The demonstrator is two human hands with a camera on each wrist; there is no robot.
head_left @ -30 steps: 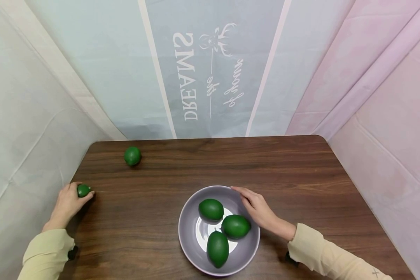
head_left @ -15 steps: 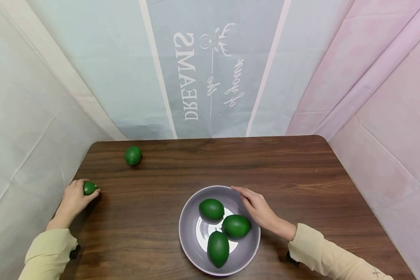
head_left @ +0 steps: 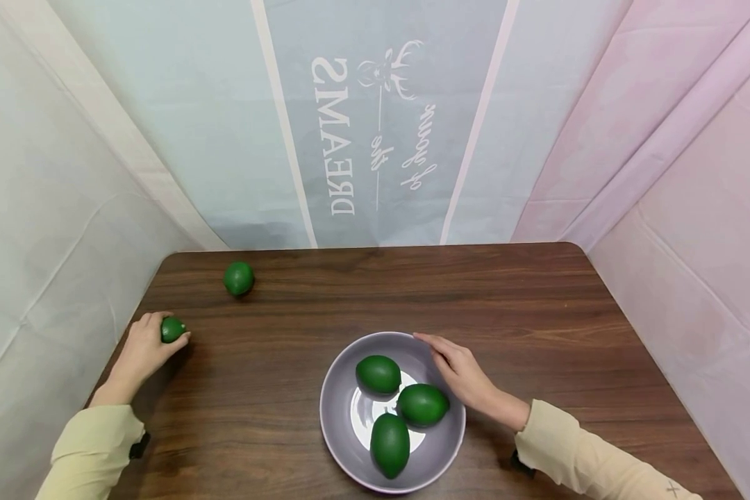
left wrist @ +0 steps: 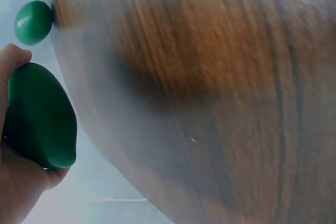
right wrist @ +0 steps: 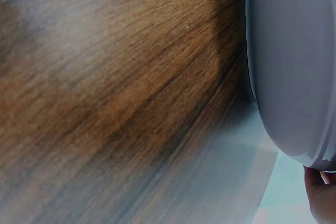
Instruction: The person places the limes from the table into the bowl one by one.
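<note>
In the head view my left hand (head_left: 145, 349) holds a green lime (head_left: 172, 329) between thumb and fingers at the table's left side. The left wrist view shows that lime (left wrist: 43, 116) large and smooth, partly covered by the hand. My right hand (head_left: 465, 375) is at the right rim of a grey-purple bowl (head_left: 335, 423), holding it with the thumb on the inner side. Inside lie three limes: one at the back (head_left: 378, 374), one at the right (head_left: 422, 404) and one in front (head_left: 390, 445). The right wrist view shows the outer wall of the bowl (right wrist: 291, 56).
Another lime (head_left: 239, 278) sits near the back left corner of the brown wood-grain table (head_left: 400, 288). Pale cloth hangs at the back (head_left: 387, 229) and along both sides, with printed lettering in the middle.
The left hand, with the lime in it, has moved right and slightly toward the back of the table. Right hand, bowl and the other limes look the same.
</note>
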